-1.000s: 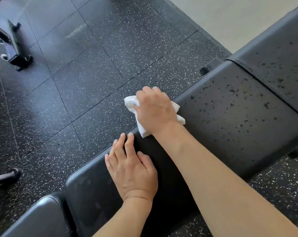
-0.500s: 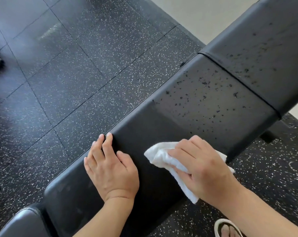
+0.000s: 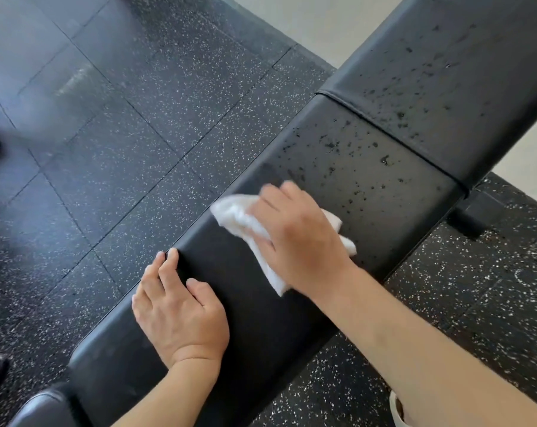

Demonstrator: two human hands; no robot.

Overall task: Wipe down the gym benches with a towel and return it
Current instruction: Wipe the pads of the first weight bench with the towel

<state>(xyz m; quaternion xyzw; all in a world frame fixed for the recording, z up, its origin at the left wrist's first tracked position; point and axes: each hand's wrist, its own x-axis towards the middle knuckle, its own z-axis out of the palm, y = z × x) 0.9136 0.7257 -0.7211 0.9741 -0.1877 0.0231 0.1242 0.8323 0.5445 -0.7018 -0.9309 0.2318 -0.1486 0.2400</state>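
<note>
Now two hands point(image 3: 181, 309) point(image 3: 298, 241), one towel point(image 3: 239, 220), one bench point(image 3: 369, 180).

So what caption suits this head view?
Right hand wipes a droplet-speckled bench with a white towel; left hand rests flat.

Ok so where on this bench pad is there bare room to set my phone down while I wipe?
Little room. The dry strip between the left hand and the right hand holding the towel is crowded. Beyond the towel, up to the seam, the bench pad is bare but spotted with droplets, as is the next pad.
</note>
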